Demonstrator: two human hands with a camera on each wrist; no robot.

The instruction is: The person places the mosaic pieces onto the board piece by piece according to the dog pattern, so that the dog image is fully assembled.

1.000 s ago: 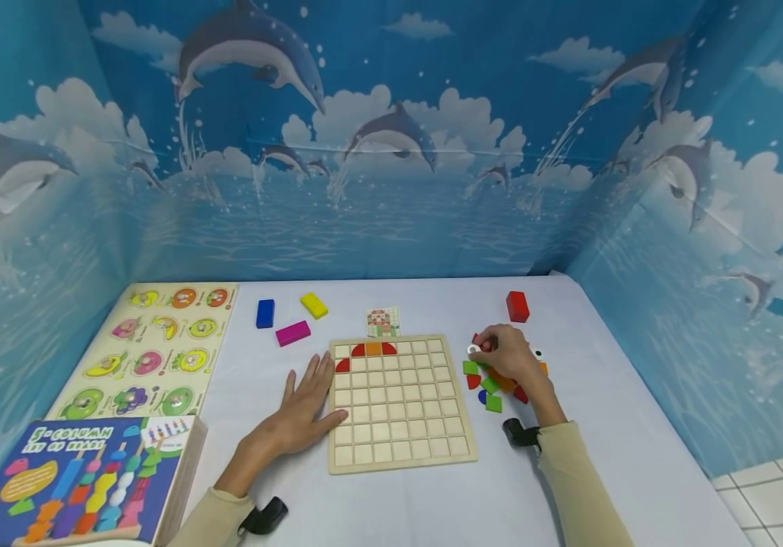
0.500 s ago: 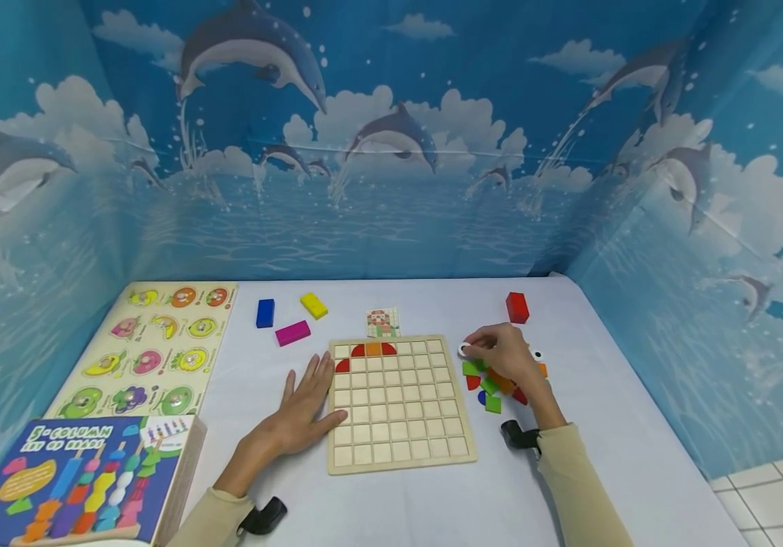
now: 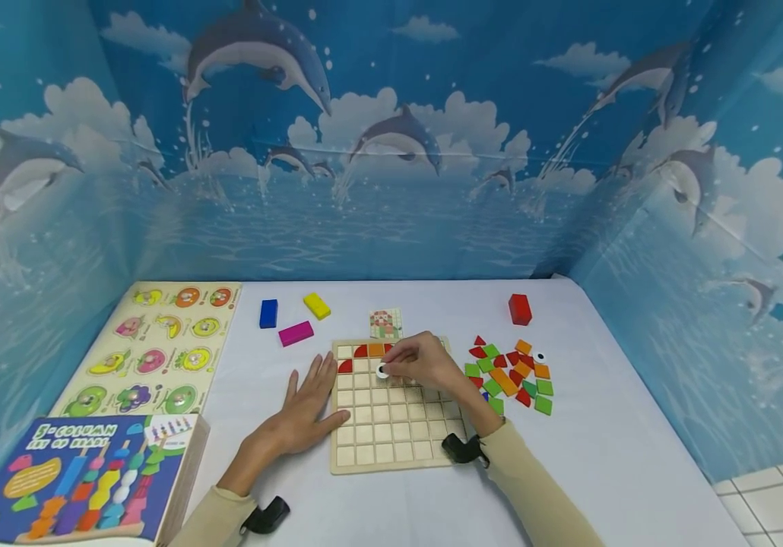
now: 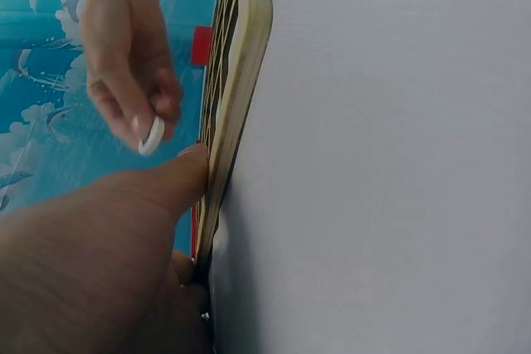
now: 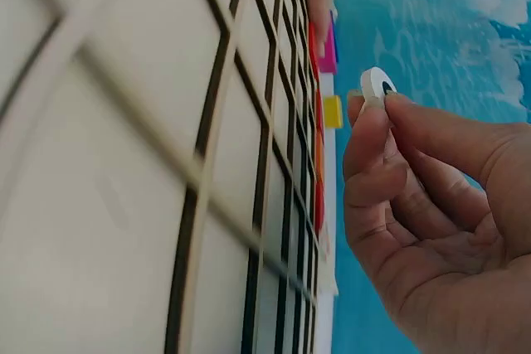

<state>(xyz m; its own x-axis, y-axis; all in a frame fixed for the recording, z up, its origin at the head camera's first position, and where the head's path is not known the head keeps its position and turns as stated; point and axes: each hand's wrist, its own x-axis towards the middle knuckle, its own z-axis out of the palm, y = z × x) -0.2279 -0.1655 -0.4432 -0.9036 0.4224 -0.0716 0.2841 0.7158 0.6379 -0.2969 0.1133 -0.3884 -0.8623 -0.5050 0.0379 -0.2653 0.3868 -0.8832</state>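
My right hand (image 3: 426, 363) pinches a round white eye piece with a black dot (image 5: 377, 84) between thumb and fingertips, above the wooden grid board (image 3: 391, 433). In the left wrist view the white disc (image 4: 152, 136) shows clear of the board. My left hand (image 3: 302, 410) lies spread against the board's left edge, its thumb over the rim. Red quarter-round pieces (image 3: 345, 367) and an orange square (image 3: 375, 349) sit in the upper cells; the right hand partly covers the red one at the right end of the top row.
Right of the board lies a pile of red, green and orange pieces (image 3: 508, 382) with another eye disc (image 3: 540, 356). A pattern card (image 3: 385, 323) stands behind the board. Colored blocks (image 3: 296, 333), a fruit board (image 3: 152, 357) and a bead-set box (image 3: 90, 479) are at left; a red block (image 3: 520, 309) is at back right.
My right hand has lifted the eye piece from the pile and carried it left over the board's upper part. The left hand has stayed in place at the board's edge.
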